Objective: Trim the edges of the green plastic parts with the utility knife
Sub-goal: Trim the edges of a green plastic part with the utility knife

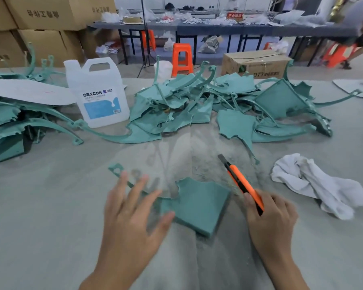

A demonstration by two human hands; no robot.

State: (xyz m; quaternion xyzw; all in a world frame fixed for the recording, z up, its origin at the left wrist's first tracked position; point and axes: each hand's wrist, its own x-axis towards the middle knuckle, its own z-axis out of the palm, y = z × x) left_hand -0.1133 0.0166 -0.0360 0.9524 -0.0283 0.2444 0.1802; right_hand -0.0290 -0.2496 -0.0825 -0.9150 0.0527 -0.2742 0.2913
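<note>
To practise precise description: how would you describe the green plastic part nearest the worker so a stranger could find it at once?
Start at the grey-covered table, whose far side holds a heap of green parts. Nearer the person, one green part lies alone, between the left hand and the right hand, which grips an orange utility knife.

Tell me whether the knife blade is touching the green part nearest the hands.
No: the right hand holds the utility knife with its blade pointing away, apart from the green part.
</note>
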